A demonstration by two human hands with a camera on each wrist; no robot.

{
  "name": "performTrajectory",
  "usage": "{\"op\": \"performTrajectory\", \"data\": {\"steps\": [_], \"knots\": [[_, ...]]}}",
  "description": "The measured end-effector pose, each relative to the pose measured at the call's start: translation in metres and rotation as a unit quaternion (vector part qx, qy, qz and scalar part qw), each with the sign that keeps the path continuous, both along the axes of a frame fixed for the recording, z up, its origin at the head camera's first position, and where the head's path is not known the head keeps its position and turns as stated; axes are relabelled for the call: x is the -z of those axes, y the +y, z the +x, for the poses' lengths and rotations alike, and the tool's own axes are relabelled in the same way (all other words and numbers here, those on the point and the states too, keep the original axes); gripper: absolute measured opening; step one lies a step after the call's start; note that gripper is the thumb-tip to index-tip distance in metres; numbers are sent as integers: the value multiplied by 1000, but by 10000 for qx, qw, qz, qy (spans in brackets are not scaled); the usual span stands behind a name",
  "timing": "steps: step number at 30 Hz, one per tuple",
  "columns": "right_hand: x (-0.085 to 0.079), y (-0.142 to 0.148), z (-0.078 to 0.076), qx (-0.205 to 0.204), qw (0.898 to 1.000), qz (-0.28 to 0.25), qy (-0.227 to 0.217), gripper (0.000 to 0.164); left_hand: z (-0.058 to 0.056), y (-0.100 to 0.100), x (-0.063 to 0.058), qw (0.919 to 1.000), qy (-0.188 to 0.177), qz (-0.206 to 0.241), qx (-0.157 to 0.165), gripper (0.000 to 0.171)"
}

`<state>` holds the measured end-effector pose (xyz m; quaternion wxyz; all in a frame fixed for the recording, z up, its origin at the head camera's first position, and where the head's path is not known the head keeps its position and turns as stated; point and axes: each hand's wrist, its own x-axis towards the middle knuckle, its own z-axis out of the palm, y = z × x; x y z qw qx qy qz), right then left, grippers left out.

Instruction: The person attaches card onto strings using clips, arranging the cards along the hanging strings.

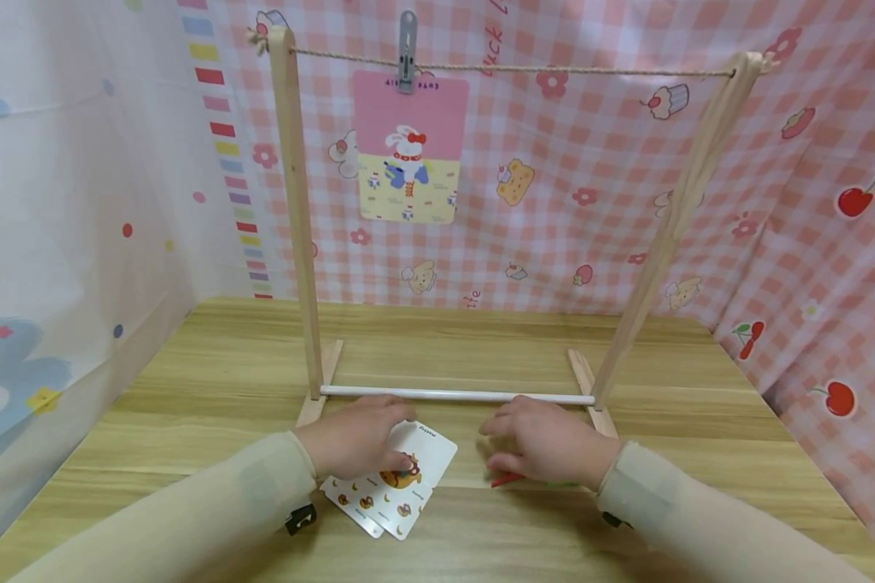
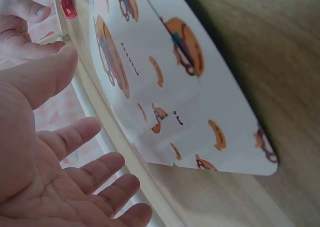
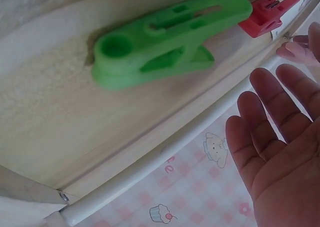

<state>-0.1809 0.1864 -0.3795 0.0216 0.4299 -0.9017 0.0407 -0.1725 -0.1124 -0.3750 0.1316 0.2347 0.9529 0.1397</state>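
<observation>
Two overlapping white cards [image 1: 437, 453], printed with brown cartoon figures and bananas, lie on the table. Over their left side hovers my left hand [image 1: 360, 437], its fingers spread and curled round nothing; the left wrist view shows the palm [image 2: 45, 187] beside the cards [image 2: 225, 147]. To the right, my right hand [image 1: 543, 441] is held over a red clothespin [image 1: 506, 479], which it mostly hides. In the right wrist view, a green clothespin [image 3: 170, 42] and the red clothespin [image 3: 272, 12] lie near the loosely extended fingers of the right hand [image 3: 285, 137], apart from them.
A wooden frame with two posts [image 1: 299, 210] and a white bottom rod [image 1: 459, 394] stands behind the hands. From its rope [image 1: 554, 70], a grey clothespin [image 1: 407, 48] holds a pink and yellow card [image 1: 411, 186]. Patterned cloth [image 1: 554, 227] hangs behind the table [image 1: 211, 380].
</observation>
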Motion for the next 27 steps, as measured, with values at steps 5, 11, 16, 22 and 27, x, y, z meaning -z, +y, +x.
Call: {"op": "performTrajectory", "data": {"steps": [5, 11, 16, 22, 27], "knots": [[1, 0, 0, -64, 10000, 6, -72, 40, -1, 1, 1, 10000, 21, 23, 84, 63], [2, -1, -1, -76, 9998, 28, -158, 45, 0, 2, 0, 9999, -92, -51, 91, 59], [3, -1, -1, -95, 9998, 24, -172, 43, 1, 3, 1, 9998, -102, -119, 125, 57], [4, -3, 0, -141, 9998, -4, -165, 37, 1, 3, 4, 9996, -10, -191, 197, 58], [3, -4, 0, -151, 9997, 2, -202, 32, -1, 4, 6, 9995, 36, -185, 249, 59]]}}
